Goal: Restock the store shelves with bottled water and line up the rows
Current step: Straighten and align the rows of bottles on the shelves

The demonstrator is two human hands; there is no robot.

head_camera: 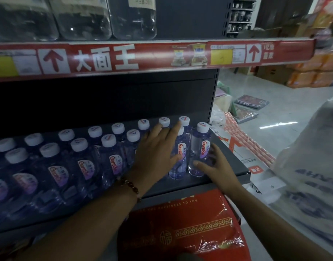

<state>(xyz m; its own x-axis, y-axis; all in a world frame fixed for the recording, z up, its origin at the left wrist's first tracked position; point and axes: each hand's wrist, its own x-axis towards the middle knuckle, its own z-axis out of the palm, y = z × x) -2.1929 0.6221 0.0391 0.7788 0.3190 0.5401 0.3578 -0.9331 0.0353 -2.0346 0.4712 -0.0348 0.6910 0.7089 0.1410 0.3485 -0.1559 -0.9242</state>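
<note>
We are at the right end of the shelf (227,166), where two rows of bottled water (82,157) run from the left edge towards the right corner. Our left hand (158,147) lies spread across the front row, fingers (176,127) straight, one fingertip reaching a cap in the back row and the thumb resting against the labelled bottle (180,155) beside it; we judge the flat hand is there to steady the row and keep it from toppling. Our right hand (216,164) curls round the last bottle (200,149) from the right, thumb across its lower front, the other fingers behind, so it can be nudged snug against its neighbour. That bottle stands upright just beside the next one, near the shelf's front right corner. The bare strip of shelf to its right suggests this row end is nearly filled.
</note>
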